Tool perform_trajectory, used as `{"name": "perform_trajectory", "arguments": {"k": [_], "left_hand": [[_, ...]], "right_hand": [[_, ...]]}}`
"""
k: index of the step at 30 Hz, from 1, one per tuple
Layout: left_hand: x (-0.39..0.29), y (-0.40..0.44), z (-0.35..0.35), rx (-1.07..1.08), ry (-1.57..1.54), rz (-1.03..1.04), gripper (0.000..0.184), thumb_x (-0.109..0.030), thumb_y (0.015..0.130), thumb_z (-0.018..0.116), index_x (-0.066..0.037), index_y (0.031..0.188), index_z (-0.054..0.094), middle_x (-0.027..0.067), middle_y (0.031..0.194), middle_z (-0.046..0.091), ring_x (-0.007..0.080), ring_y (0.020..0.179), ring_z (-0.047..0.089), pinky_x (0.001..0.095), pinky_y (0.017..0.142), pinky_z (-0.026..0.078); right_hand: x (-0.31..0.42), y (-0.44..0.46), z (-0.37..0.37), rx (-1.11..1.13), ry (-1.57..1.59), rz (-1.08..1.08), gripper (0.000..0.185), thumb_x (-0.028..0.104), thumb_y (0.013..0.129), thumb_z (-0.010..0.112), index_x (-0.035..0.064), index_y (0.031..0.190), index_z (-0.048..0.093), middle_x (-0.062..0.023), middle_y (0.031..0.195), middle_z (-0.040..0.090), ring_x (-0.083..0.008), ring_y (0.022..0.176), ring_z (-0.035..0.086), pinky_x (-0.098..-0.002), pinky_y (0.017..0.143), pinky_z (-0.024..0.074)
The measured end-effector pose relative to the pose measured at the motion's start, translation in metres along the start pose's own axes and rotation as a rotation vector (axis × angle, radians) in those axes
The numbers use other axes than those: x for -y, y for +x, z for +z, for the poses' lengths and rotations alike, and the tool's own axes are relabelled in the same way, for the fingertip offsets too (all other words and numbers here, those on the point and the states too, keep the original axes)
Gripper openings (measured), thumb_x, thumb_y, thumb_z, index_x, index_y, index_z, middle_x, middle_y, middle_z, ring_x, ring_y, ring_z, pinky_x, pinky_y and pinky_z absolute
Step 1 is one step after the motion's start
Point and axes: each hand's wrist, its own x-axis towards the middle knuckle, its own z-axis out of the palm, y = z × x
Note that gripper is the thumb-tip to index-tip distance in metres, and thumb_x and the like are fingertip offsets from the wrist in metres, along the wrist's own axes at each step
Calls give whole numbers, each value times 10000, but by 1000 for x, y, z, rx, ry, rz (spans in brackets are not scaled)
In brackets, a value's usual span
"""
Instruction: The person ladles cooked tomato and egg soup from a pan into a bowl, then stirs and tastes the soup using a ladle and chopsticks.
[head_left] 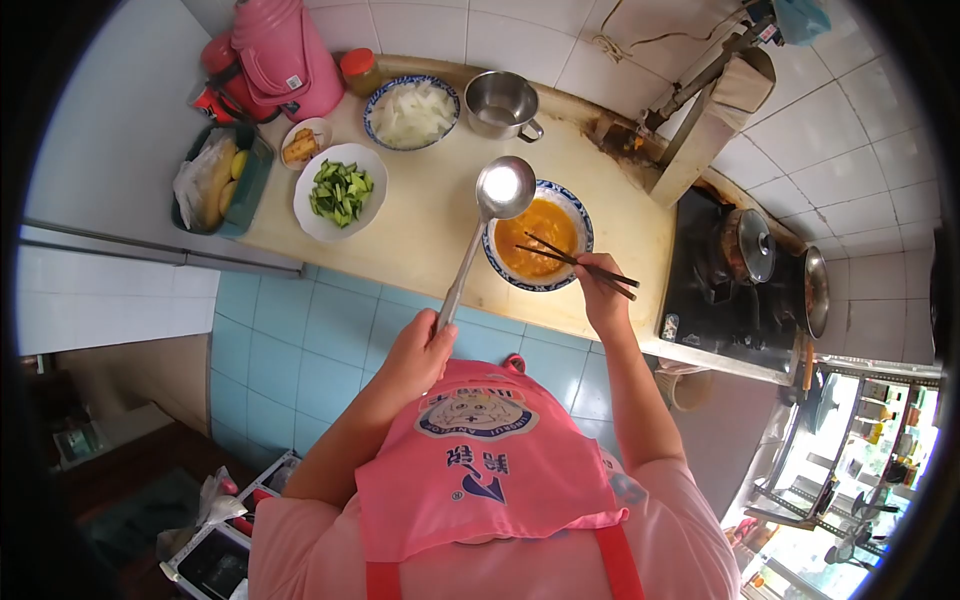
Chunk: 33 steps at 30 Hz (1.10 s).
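Note:
My left hand [418, 352] is closed around the handle of a metal ladle [505, 188], whose shiny bowl is raised near the upper left rim of a blue-and-white bowl. In that bowl [589, 222] lies an orange-yellow liquid [540, 222] that looks like beaten egg. A pair of dark chopsticks [570, 257] is pinched in my right hand [604, 296], over the bowl's right side. The chopstick tips reach into the liquid. Whether the ladle touches the bowl cannot be made out.
Left on the counter stand a white plate of chopped greens [341, 193], a patterned plate of pale slices [412, 113], a metal cup [502, 104] and a green bin [245, 185]. To the right is a black stove [710, 325] with a lidded pan [748, 246].

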Motion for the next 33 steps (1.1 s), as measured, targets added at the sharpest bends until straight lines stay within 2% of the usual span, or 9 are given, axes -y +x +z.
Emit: {"name": "perform_trajectory", "arguments": {"k": [11,14,16,20,26,33], "left_hand": [[4,2,-8,39,11,-28,248,-245,972,480,-19,876,446,24,613,494,93,479,479,260,453,406],[4,2,-8,42,14,-29,248,-246,973,478,-17,881,450,25,615,496,94,479,481,259,454,407],[4,3,-8,40,14,-33,248,-246,973,477,-16,882,451,27,616,497,94,479,481,260,455,408],[5,5,-7,38,7,-41,247,-238,971,478,-10,880,449,31,620,499,95,480,478,261,457,407],[2,5,-4,31,6,-61,240,-229,969,478,-9,879,446,31,620,497,95,478,468,261,458,406],[3,6,-1,49,11,-88,241,-232,972,475,-9,885,446,33,632,496,92,482,460,255,454,403]], "right_hand": [[-31,6,18,43,3,96,102,2,857,634,4,950,590,-40,807,597,-91,711,537,-223,630,449],[-35,7,16,-10,56,120,109,15,869,629,-2,961,573,-55,825,611,-106,734,578,-228,658,481],[-30,7,11,-118,328,356,129,29,881,618,-9,979,543,-95,851,629,-147,768,630,-258,706,531],[-19,5,-4,-169,421,422,141,42,889,609,-12,983,518,-133,881,642,-197,809,662,-306,744,565],[-4,2,-20,-237,484,396,155,63,891,618,-3,980,508,-133,900,641,-201,822,665,-309,774,562],[-27,-9,-37,-281,450,447,143,63,899,609,-4,978,510,-124,938,629,-186,846,654,-298,790,553]]}}
